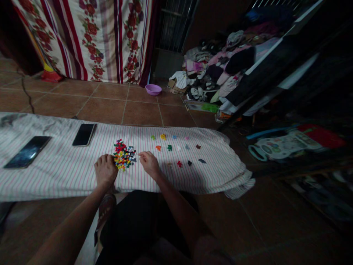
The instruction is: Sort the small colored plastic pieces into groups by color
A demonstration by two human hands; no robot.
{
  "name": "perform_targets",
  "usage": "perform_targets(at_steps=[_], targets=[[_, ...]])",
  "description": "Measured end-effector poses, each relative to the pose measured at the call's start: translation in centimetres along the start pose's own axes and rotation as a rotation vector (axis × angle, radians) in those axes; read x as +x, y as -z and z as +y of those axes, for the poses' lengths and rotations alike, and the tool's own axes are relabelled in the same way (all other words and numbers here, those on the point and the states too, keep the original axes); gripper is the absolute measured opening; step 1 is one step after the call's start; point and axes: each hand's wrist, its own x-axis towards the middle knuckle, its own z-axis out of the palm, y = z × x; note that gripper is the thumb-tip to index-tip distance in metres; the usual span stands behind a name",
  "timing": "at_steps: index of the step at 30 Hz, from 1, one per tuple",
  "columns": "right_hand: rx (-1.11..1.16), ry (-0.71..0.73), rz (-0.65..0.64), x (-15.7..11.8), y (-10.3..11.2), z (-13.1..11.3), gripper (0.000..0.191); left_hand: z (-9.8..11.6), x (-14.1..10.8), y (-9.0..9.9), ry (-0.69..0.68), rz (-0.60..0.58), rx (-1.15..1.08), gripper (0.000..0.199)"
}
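The left hand [106,170] rests against the left edge of the mixed colored pieces [124,155], fingers loosely curled; the right hand [149,163] hovers just right of them, fingertips close together, their grip unclear; small single-color piles [169,148] lie farther right.

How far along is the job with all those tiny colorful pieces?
Partly done, it seems: the yellow group, red group and other little one-color groups sit apart on the striped cloth. The left hand is at the mixed pile; the right hand is beside it, any piece in its fingers too small to tell. That mixed pile looks left.
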Motion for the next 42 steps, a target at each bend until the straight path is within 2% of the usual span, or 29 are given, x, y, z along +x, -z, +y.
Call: perform_targets(at_steps=[5, 13, 30, 36, 42], targets=[[-0.134, -0.079, -0.03, -1.7, -2.3, -1.9, 0.018, 0.0, 0.0, -0.1, 0.004, 0.0, 0.005, 0.028], [-0.256, -0.064, 0.035, -2.5, -2.9, -2.7, 0.011, -0.1, 0.0, 0.1, 0.009, -0.014, -0.01, 0.029], [-0.225, -0.073, 0.104, -2.5, -3.5, -2.4, 0.008, -0.3, 0.0, -0.1, 0.0, 0.005, -0.025, 0.029], [-0.093, -0.011, 0.197, -2.9, -3.6, -1.7, 0.007, -0.1, -0.1, 0.5, -0.001, -0.014, -0.035, 0.03], [-0.064, 0.015, 0.252, -3.1, -3.7, -1.6, 0.01, 0.2, -0.2, 1.1, 0.02, -0.042, -0.044, 0.032]])
